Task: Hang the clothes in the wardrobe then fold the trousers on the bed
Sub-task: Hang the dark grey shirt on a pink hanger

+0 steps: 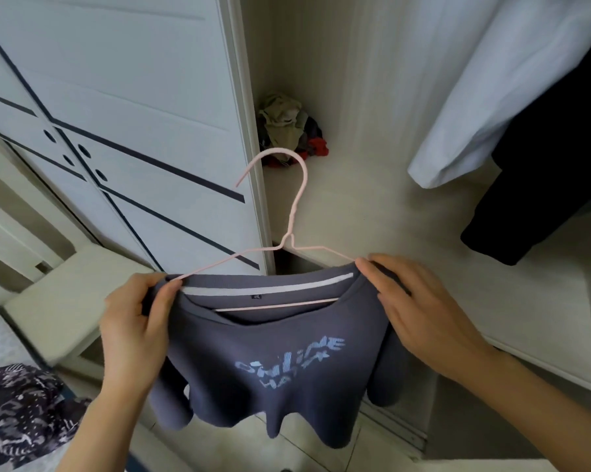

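A grey-blue sweatshirt [270, 369] with pale lettering hangs from a thin pink wire hanger [292, 212] in front of the open wardrobe [372, 216]. The hanger's arms run inside the neckline and its hook points up and away from me. My left hand [137, 328] pinches the sweatshirt's left shoulder over the hanger arm. My right hand [420, 311] grips the right shoulder in the same way. The sleeves dangle below my hands.
A white sliding door [123, 137] with dark stripes stands at left. Inside the wardrobe lie a heap of crumpled clothes [290, 131]; a white garment [484, 97] and a dark garment [539, 185] hang at right. A patterned dark cloth [21, 410] lies at bottom left.
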